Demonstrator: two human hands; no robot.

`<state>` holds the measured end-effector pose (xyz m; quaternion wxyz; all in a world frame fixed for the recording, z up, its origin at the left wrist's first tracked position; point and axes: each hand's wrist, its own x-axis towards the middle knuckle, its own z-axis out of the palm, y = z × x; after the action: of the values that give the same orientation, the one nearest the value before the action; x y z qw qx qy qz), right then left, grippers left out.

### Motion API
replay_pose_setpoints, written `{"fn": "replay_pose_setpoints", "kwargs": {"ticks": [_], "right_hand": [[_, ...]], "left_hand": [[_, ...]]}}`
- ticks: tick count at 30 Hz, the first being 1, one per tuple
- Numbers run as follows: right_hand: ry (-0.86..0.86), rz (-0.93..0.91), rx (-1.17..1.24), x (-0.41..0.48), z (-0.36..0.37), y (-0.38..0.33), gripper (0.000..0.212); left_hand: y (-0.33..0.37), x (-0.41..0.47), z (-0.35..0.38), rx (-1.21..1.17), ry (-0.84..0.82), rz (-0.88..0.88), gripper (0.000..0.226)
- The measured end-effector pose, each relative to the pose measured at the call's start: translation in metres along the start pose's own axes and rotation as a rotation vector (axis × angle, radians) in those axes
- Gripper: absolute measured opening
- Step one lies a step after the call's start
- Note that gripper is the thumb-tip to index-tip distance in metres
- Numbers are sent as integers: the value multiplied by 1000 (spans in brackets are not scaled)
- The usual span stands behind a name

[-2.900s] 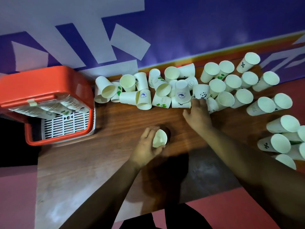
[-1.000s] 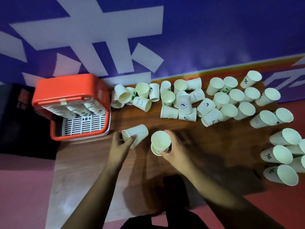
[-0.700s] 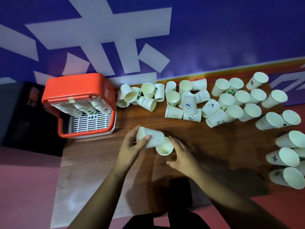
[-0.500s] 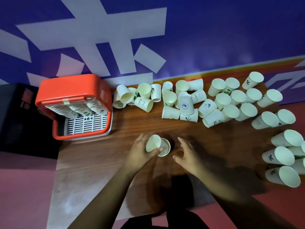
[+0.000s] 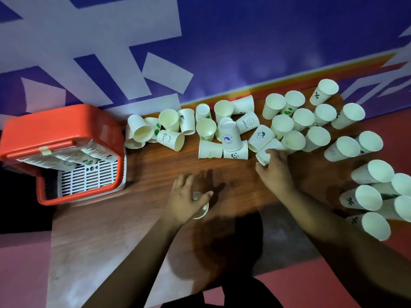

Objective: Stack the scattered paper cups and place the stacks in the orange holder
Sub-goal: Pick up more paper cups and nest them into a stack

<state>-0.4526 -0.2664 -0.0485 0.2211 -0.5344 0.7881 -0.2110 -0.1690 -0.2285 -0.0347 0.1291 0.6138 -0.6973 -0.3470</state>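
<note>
Mid-stacking: left hand (image 5: 188, 202) curls its fingers round the small stack (image 5: 201, 211) on the worktop (image 5: 153, 174); right hand (image 5: 275, 172) touches a tipped cup (image 5: 262, 157), grip unclear. Next, likely nest it; orange holder (image 5: 62, 130) stands left

The scene is dim; the desk (image 5: 100, 230) carries heavy dark shadows beneath both arms. Wide-angle distortion bends the edges, and slight motion blur softens the left hand (image 5: 184, 201).
</note>
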Motion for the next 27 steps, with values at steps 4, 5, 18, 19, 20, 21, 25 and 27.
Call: {"fn": "replay_pose_setpoints", "kwargs": {"ticks": [4, 5, 18, 19, 20, 21, 25, 27], "right_hand": [[-19, 10, 20, 21, -3, 2, 56], [-4, -1, 10, 25, -4, 1, 56], [8, -2, -113, 53, -10, 38, 58], [-1, 2, -120, 55, -10, 42, 58], [-10, 4, -127, 57, -11, 45, 58], [-17, 6, -133, 59, -12, 47, 59], [-3, 64, -109, 62, -12, 57, 58], [-17, 121, -83, 62, -10, 62, 56]], "left_hand": [[32, 49, -7, -30, 67, -2, 52], [40, 64, -7, -27, 73, 7, 51], [103, 194, 35, 36, 90, -236, 75], [107, 195, 38, 50, 97, -216, 71], [110, 196, 41, 53, 110, -194, 68], [113, 195, 41, 44, 124, -186, 67], [110, 189, 41, -106, 189, -163, 63], [107, 179, 37, -234, 207, -152, 64]]}}
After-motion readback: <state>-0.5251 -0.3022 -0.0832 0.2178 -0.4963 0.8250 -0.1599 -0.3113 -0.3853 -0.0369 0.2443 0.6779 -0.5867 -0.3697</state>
